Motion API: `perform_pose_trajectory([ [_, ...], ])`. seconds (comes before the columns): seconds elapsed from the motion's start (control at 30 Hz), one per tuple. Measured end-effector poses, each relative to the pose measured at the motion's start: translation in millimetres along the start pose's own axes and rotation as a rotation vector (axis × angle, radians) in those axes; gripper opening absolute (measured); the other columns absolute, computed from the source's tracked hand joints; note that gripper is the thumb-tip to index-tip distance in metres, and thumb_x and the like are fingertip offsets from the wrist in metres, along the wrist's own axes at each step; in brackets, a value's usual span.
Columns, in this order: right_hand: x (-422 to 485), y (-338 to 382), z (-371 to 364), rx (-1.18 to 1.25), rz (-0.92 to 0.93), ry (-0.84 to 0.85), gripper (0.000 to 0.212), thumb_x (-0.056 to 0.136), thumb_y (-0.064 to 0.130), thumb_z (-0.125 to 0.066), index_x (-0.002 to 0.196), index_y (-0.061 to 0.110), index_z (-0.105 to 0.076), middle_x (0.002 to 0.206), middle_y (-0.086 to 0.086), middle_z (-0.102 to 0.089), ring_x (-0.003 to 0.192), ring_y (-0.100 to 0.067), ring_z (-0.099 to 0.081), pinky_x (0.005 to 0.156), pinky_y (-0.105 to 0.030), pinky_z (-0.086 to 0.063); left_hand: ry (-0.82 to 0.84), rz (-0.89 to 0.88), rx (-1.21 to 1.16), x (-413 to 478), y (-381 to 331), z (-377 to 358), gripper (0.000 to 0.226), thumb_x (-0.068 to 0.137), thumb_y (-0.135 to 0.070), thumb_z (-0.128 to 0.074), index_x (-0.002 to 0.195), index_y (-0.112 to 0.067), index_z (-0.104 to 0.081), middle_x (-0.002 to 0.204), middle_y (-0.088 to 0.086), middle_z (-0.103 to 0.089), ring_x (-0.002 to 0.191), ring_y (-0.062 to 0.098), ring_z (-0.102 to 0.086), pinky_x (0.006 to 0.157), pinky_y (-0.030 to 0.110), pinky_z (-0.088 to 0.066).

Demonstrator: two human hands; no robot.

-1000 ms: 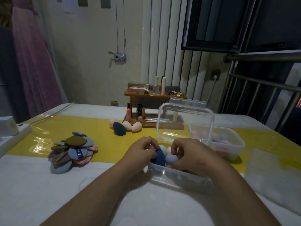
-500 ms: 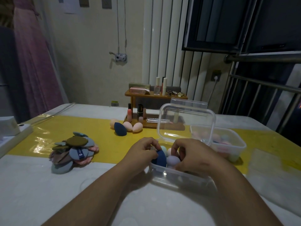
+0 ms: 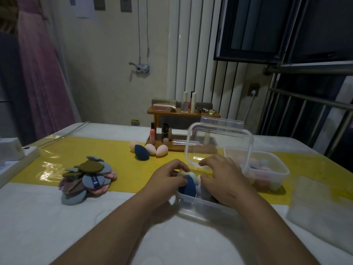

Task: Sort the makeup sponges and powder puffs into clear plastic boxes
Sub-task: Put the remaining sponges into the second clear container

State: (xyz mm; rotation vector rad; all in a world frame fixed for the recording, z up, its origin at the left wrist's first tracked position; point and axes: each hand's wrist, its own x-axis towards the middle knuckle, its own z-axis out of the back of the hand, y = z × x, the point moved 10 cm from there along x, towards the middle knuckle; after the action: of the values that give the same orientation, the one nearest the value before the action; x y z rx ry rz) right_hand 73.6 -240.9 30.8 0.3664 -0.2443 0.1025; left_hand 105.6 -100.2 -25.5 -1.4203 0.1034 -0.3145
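Observation:
A clear plastic box stands in front of me with its lid tipped up behind it. Several sponges lie inside. My left hand pinches a dark blue sponge at the box's left end. My right hand lies over the right part of the box, fingers loosely bent near the lid's lower edge, and a lilac sponge sits under its thumb. Loose sponges, one dark blue and others peach, lie farther back. A pile of powder puffs lies to the left.
A second clear box with pastel sponges stands to the right, just behind the lid. A wooden cosmetics rack with lipsticks and bottles stands at the back. A white power strip lies at the left edge, and a pale cloth at the right.
My right hand has let the lilac sponge down into the box and lifted its fingers toward the lid. My left hand stays on the dark blue sponge.

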Motion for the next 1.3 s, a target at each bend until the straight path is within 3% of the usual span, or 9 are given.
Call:
perform_pose_trajectory([
  [0.07, 2, -2, -3, -0.032, -0.008, 0.018, 0.042, 0.093, 0.03, -0.053, 0.135, 0.037, -0.054, 0.141, 0.011, -0.048, 0.128, -0.017, -0.038, 0.108, -0.041, -0.032, -0.012, 0.043, -0.154, 1, 5, 2, 0.023, 0.079, -0.022, -0.068, 0.099, -0.033, -0.066, 0.111, 0.003, -0.063, 0.104, 0.024, -0.062, 0.087, 0.041, -0.057],
  [0.13, 4, -3, -3, -0.039, -0.011, 0.013, 0.041, 0.095, 0.029, -0.053, 0.135, 0.038, -0.054, 0.14, 0.012, -0.049, 0.127, -0.017, -0.039, 0.107, -0.04, -0.033, -0.126, 0.028, -0.093, 7, 6, 18, 0.024, 0.085, -0.023, -0.07, 0.105, -0.035, -0.064, 0.118, -0.003, -0.062, 0.109, 0.017, -0.06, 0.092, 0.04, -0.055],
  [0.33, 5, -3, -5, -0.043, -0.009, 0.011, 0.039, 0.098, 0.028, -0.053, 0.136, 0.038, -0.054, 0.139, 0.013, -0.049, 0.125, -0.016, -0.039, 0.107, -0.039, -0.036, -0.531, 0.091, 0.662, 26, 2, 77, 0.05, 0.084, -0.027, -0.064, 0.133, -0.028, -0.052, 0.129, 0.004, -0.051, 0.115, 0.023, -0.047, 0.088, 0.035, -0.044],
  [0.5, 6, -2, -4, -0.055, -0.013, -0.002, 0.041, 0.097, 0.027, -0.056, 0.136, 0.038, -0.054, 0.14, 0.013, -0.048, 0.126, -0.017, -0.04, 0.107, -0.039, -0.035, -0.59, 0.286, 0.796, 34, 24, 111, 0.047, 0.085, -0.034, -0.06, 0.132, -0.032, -0.053, 0.114, 0.004, -0.048, 0.114, 0.028, -0.046, 0.089, 0.039, -0.046],
  [0.63, 6, -4, -4, -0.036, -0.021, -0.023, 0.042, 0.096, 0.025, -0.058, 0.135, 0.038, -0.054, 0.139, 0.014, -0.048, 0.126, -0.016, -0.04, 0.107, -0.039, -0.035, -0.585, 0.298, 0.839, 46, 30, 116, 0.05, 0.087, -0.034, -0.059, 0.136, -0.032, -0.046, 0.124, 0.01, -0.045, 0.122, 0.031, -0.04, 0.097, 0.042, -0.043],
  [0.83, 5, -6, -4, -0.012, -0.033, -0.018, 0.048, 0.091, 0.021, -0.064, 0.134, 0.038, -0.054, 0.138, 0.014, -0.048, 0.123, -0.016, -0.04, 0.104, -0.037, -0.037, -0.518, 0.392, 0.918, 57, 36, 117, 0.054, 0.088, -0.039, -0.05, 0.139, -0.037, -0.034, 0.105, 0.006, -0.054, 0.108, 0.03, -0.052, 0.098, 0.046, -0.041],
  [1.0, 4, -3, -1, -0.009, -0.031, -0.021, 0.045, 0.094, 0.021, -0.062, 0.135, 0.037, -0.055, 0.138, 0.013, -0.049, 0.124, -0.017, -0.04, 0.104, -0.038, -0.036, -0.624, 0.286, 0.846, 45, 25, 115, 0.053, 0.087, -0.035, -0.055, 0.138, -0.034, -0.04, 0.102, 0.004, -0.056, 0.097, 0.028, -0.054, 0.084, 0.04, -0.045],
  [1.13, 4, -2, 1, -0.005, -0.027, -0.007, 0.048, 0.091, 0.019, -0.065, 0.134, 0.036, -0.056, 0.139, 0.012, -0.049, 0.126, -0.018, -0.039, 0.105, -0.037, -0.034, -0.7, 0.172, 0.637, 34, 5, 108, 0.049, 0.091, -0.014, -0.056, 0.134, -0.034, -0.046, 0.111, 0.007, -0.056, 0.099, 0.029, -0.053, 0.086, 0.046, -0.049],
  [1.3, 4, -1, 9, 0.099, -0.006, -0.073, 0.042, 0.092, 0.014, -0.057, 0.128, 0.034, -0.06, 0.138, 0.011, -0.05, 0.127, -0.015, -0.04, 0.109, -0.038, -0.036, -0.564, -0.211, 0.494, 14, -45, 70, 0.045, 0.092, -0.009, -0.063, 0.131, -0.029, -0.052, 0.12, 0.002, -0.06, 0.103, 0.017, -0.055, 0.086, 0.035, -0.048],
])
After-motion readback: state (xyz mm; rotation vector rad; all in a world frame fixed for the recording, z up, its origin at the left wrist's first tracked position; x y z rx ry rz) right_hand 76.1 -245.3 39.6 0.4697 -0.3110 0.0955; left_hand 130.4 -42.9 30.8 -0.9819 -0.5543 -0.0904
